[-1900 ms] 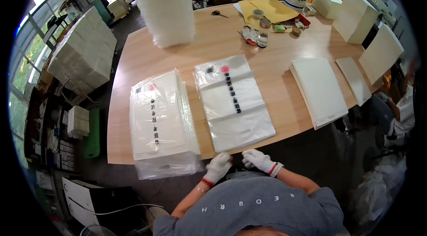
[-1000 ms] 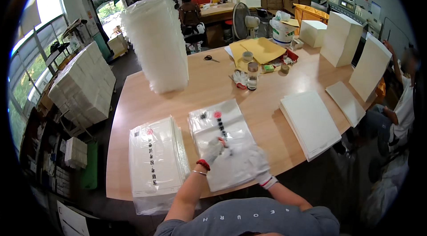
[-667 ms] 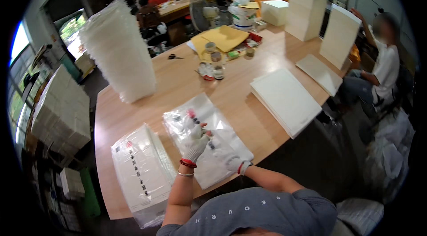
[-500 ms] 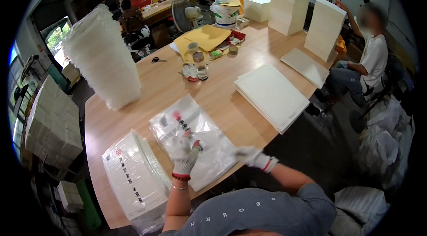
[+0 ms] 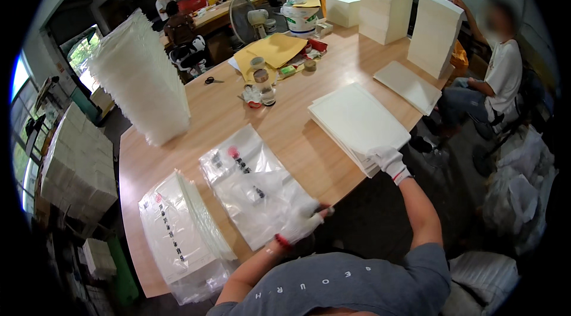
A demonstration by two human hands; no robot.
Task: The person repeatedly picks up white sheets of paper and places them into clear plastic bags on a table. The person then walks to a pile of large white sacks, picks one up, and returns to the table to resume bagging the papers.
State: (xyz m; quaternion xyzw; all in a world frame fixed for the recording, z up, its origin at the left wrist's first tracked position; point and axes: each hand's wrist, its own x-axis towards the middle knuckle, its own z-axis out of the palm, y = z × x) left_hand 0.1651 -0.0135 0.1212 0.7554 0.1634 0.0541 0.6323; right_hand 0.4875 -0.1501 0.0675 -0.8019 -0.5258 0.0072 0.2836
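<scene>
My left hand [image 5: 303,225], in a white knit glove with bare fingertips, is at the near right end of a pile of clear plastic bags [image 5: 262,188] with red and black print. Its fingers point right and are smeared, so a grip on the bag cannot be made out. My right hand [image 5: 389,163], also gloved, reaches to the near corner of a stack of cream paper sheets [image 5: 360,119]. Its fingers lie outstretched over that corner. Left of the bags is a pile of filled, printed plastic bags [image 5: 175,230].
A tall leaning stack of plastic-wrapped sheets [image 5: 143,78] stands at far left. Further back are scissors [image 5: 211,80], a glass jar [image 5: 264,90], yellow envelopes [image 5: 273,48] and tall paper stacks [image 5: 385,9]. A seated person [image 5: 496,72] is at right beside a thin paper stack [image 5: 407,87].
My right hand has moved right and forward from beside the bags onto the cream paper's corner. My left hand has slid from the middle of the bag to its near right end.
</scene>
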